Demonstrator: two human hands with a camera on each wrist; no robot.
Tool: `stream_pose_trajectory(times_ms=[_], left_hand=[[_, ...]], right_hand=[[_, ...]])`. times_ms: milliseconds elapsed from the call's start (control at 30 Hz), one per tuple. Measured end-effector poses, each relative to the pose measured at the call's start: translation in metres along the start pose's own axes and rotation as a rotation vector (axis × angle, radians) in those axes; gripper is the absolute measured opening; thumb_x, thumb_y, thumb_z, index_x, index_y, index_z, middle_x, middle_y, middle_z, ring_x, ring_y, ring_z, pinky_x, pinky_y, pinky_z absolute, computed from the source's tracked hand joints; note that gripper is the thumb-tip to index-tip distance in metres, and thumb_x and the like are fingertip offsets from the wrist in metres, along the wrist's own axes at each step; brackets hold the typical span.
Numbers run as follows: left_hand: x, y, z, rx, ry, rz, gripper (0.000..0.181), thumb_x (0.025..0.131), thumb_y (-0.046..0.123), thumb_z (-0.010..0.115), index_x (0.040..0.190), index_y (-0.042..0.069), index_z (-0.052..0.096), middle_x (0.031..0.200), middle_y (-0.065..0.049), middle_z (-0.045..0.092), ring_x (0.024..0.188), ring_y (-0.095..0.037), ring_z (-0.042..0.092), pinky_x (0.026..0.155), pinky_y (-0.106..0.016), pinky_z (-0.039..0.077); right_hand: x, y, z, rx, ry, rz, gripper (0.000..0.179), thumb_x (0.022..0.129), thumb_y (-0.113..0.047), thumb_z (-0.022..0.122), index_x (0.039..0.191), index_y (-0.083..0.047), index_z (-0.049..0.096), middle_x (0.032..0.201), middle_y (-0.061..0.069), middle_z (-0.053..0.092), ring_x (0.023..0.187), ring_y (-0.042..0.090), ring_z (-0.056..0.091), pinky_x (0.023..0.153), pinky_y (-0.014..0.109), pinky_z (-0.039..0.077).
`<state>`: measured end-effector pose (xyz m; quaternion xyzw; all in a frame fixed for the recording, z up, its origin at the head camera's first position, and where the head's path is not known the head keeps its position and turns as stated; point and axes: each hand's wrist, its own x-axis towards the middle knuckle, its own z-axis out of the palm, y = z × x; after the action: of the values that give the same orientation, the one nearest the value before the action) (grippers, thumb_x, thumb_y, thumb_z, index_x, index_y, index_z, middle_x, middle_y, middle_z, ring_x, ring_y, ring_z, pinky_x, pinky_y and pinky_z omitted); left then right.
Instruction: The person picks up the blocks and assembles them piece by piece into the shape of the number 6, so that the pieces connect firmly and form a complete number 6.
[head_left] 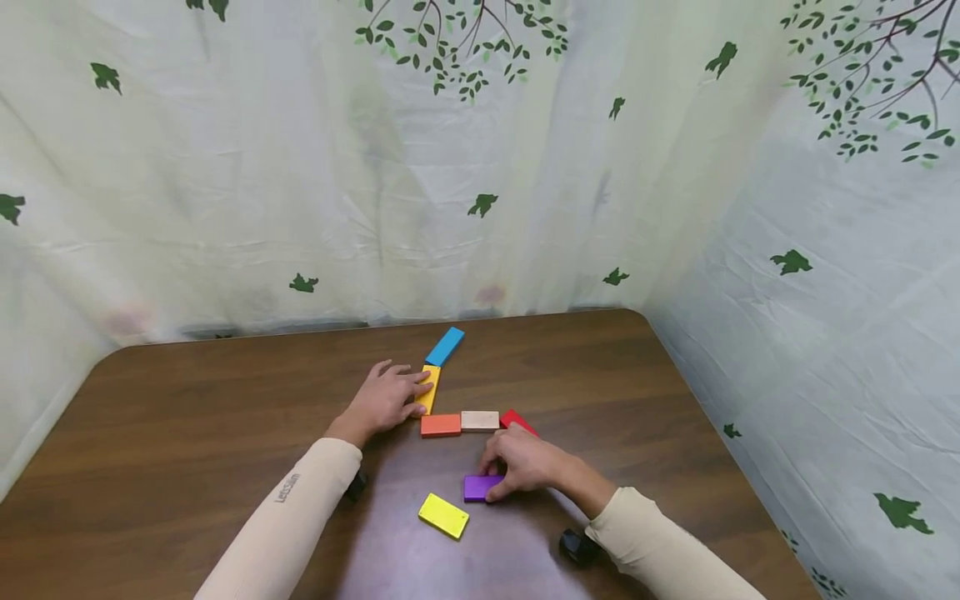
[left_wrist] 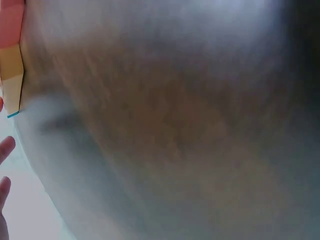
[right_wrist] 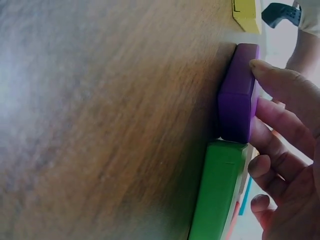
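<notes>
The left hand (head_left: pixel 384 398) has its fingers spread over an amber block (head_left: pixel 430 401), fingertips on its top and the thumb at its near end. In the right hand (head_left: pixel 525 460), a purple block (head_left: pixel 477 489) is pinched between the thumb on its near side and fingers on its far side. The right wrist view shows this purple block (right_wrist: pixel 237 90) lying on the table, end to end with a green block (right_wrist: pixel 217 185). That green block is hidden under the hand in the head view.
Past the amber block lies a blue block (head_left: pixel 446 347). An orange block (head_left: pixel 441 426), a pale wooden block (head_left: pixel 480 422) and a slanted red block (head_left: pixel 519 420) run rightward from its near end. A yellow block (head_left: pixel 444 517) lies nearest on the brown table (head_left: pixel 225 417); leaf-printed curtains (head_left: pixel 262 167) surround it.
</notes>
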<state>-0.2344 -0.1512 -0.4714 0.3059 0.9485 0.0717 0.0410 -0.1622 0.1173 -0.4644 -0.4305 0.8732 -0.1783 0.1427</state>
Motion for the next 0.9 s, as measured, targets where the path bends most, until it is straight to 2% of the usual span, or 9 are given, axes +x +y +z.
stream_pose_trajectory(times_ms=[233, 400, 567, 733, 900], left_hand=[[-0.006, 0.007, -0.002, -0.134, 0.058, 0.013, 0.048, 0.089, 0.036, 0.068, 0.128, 0.009, 0.064, 0.138, -0.010, 0.055, 0.127, -0.035, 0.048, 0.106, -0.056, 0.028], [-0.012, 0.015, -0.011, -0.174, 0.097, 0.056, 0.048, 0.088, 0.036, 0.069, 0.127, 0.008, 0.065, 0.133, -0.010, 0.059, 0.125, -0.033, 0.051, 0.106, -0.056, 0.029], [-0.026, 0.021, -0.019, -0.221, 0.130, 0.118, 0.046, 0.084, 0.034, 0.074, 0.121, 0.008, 0.068, 0.121, -0.008, 0.067, 0.116, -0.030, 0.057, 0.100, -0.056, 0.036], [-0.042, 0.025, -0.019, -0.262, 0.124, 0.198, 0.047, 0.080, 0.034, 0.078, 0.118, 0.008, 0.070, 0.112, -0.004, 0.070, 0.107, -0.027, 0.060, 0.093, -0.053, 0.041], [-0.053, 0.031, -0.018, -0.297, 0.114, 0.282, 0.047, 0.076, 0.033, 0.081, 0.115, 0.010, 0.071, 0.110, 0.001, 0.070, 0.104, -0.021, 0.061, 0.091, -0.048, 0.043]], right_hand=[[-0.001, -0.001, 0.000, 0.000, -0.009, 0.028, 0.024, 0.073, -0.032, 0.084, 0.092, -0.019, 0.078, 0.076, -0.016, 0.060, 0.076, -0.002, 0.050, 0.073, 0.019, 0.031], [-0.001, 0.000, 0.000, 0.016, -0.019, 0.040, 0.024, 0.073, -0.033, 0.084, 0.092, -0.019, 0.077, 0.076, -0.016, 0.059, 0.076, -0.001, 0.051, 0.072, 0.019, 0.031], [-0.001, 0.001, -0.001, 0.022, -0.008, 0.032, 0.024, 0.073, -0.032, 0.084, 0.091, -0.018, 0.077, 0.077, -0.015, 0.060, 0.077, 0.001, 0.053, 0.072, 0.019, 0.032], [-0.002, 0.000, -0.002, 0.032, -0.003, 0.026, 0.023, 0.072, -0.031, 0.084, 0.090, -0.018, 0.077, 0.077, -0.014, 0.061, 0.076, 0.000, 0.052, 0.073, 0.019, 0.032], [-0.002, 0.000, 0.000, 0.039, 0.003, 0.022, 0.023, 0.072, -0.032, 0.084, 0.090, -0.019, 0.077, 0.077, -0.013, 0.061, 0.075, -0.001, 0.051, 0.073, 0.019, 0.032]])
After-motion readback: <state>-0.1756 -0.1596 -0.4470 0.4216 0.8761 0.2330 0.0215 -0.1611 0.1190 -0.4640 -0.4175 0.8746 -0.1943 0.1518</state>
